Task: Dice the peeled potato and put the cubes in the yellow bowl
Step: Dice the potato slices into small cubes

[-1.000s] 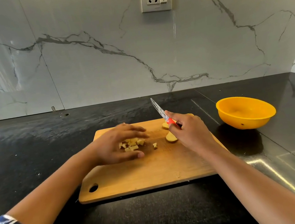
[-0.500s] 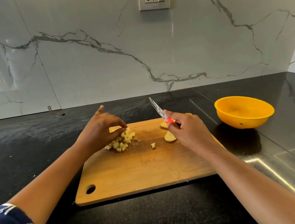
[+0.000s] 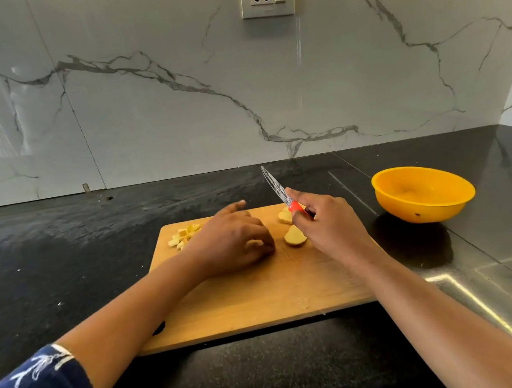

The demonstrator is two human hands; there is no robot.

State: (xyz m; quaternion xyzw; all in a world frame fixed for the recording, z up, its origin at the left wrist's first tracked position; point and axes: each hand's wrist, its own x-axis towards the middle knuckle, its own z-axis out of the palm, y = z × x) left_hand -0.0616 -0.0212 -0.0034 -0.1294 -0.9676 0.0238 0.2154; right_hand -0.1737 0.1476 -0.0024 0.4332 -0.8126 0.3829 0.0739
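While the right hand (image 3: 331, 225) grips the knife (image 3: 297, 208) by its red handle, blade raised and pointing away, the left hand (image 3: 232, 241) has left the cubes (image 3: 183, 234), now heaped at the far left corner of the board (image 3: 248, 296). It has come back to mid-board, just left of the potato pieces (image 3: 295, 237). Its fingers curl down onto the wood where a stray cube lay a moment ago; whether they pinch it is hidden. Judgement: the cut batch is pushed aside to free room for the next piece. Dicing is partly done, and no cube has reached the bowl (image 3: 427, 211), which stands empty on the desk (image 3: 56, 261), right of the board. Count: one knife, one board, one bowl, one heap of cubes (too crowded to number), and two uncut potato pieces in view beside the right hand.
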